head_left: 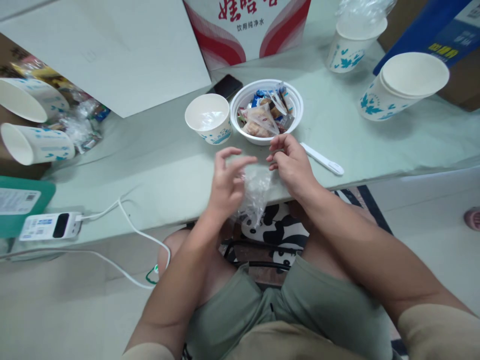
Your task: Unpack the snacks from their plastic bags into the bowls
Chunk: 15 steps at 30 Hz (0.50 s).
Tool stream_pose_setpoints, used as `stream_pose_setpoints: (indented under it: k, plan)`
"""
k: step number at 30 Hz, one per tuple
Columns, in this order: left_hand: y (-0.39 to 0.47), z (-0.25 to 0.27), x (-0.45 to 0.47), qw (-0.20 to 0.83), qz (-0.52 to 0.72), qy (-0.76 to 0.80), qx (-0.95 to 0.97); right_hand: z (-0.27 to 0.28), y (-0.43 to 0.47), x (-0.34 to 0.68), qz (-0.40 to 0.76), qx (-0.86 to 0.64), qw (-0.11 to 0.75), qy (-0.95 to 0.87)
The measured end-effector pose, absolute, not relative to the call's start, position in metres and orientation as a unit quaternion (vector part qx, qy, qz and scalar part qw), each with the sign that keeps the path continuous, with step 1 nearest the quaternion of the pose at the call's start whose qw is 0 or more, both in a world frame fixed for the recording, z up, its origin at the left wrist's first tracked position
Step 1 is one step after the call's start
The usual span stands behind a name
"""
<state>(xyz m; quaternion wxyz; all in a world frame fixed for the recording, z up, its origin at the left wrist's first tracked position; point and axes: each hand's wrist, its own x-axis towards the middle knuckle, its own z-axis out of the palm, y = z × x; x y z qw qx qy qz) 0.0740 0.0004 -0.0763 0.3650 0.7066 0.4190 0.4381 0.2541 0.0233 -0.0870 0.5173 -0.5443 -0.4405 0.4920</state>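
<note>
At a table covered in pale green cloth [150, 150], a seated person's left hand [230, 182] has thumb and forefinger parted, while the right hand [290, 162] curls its fingers toward the thumb by the near rim of a white bowl [299, 116] of wrapped snacks [260, 120]; I cannot tell whether either pinches anything. A crinkled clear plastic bag [258, 190] lies between them, drooping over the table's edge, so a loose grip could let it slide floorward, and a careless sweep of the left hand could tip the nearby paper cup [215, 135].
</note>
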Motion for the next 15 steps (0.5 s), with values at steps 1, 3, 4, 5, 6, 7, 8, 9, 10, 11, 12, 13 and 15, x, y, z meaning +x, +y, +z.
stream_pose_setpoints:
  k: [1,3,4,5,6,7,8,9,10,11,12,13,15]
  plan:
    - [0.006,-0.075,0.068,0.385,0.466,0.435,0.668,-0.086,0.023,0.255,0.489,-0.546,0.518,-0.441]
    - [0.015,-0.073,0.058,0.427,0.501,0.464,0.592,-0.084,0.023,0.255,0.483,-0.539,0.523,-0.450]
    - [0.019,-0.071,0.053,0.445,0.511,0.474,0.563,-0.083,0.022,0.255,0.481,-0.530,0.527,-0.458]
    - [0.022,-0.070,0.050,0.457,0.518,0.481,0.541,-0.083,0.022,0.255,0.484,-0.519,0.528,-0.466]
    - [0.025,-0.068,0.047,0.463,0.525,0.485,0.525,-0.082,0.021,0.255,0.492,-0.508,0.525,-0.473]
    - [0.026,-0.067,0.046,0.465,0.530,0.488,0.515,-0.082,0.020,0.255,0.503,-0.500,0.518,-0.478]
    - [0.027,-0.066,0.045,0.464,0.533,0.490,0.510,-0.082,0.020,0.254,0.517,-0.493,0.509,-0.481]
    - [0.027,-0.064,0.045,0.464,0.535,0.490,0.508,-0.082,0.019,0.254,0.529,-0.488,0.500,-0.481]
    - [0.027,-0.064,0.046,0.463,0.536,0.489,0.509,-0.082,0.019,0.253,0.538,-0.486,0.494,-0.480]
    - [0.027,-0.063,0.046,0.463,0.536,0.487,0.510,-0.083,0.019,0.253,0.542,-0.486,0.490,-0.479]
    - [0.026,-0.063,0.047,0.464,0.537,0.483,0.513,-0.084,0.019,0.253,0.543,-0.486,0.490,-0.478]
    - [0.026,-0.064,0.047,0.465,0.538,0.478,0.515,-0.084,0.019,0.253,0.543,-0.487,0.491,-0.476]
    - [0.027,-0.067,0.047,0.466,0.541,0.469,0.520,-0.085,0.020,0.253,0.545,-0.489,0.494,-0.469]
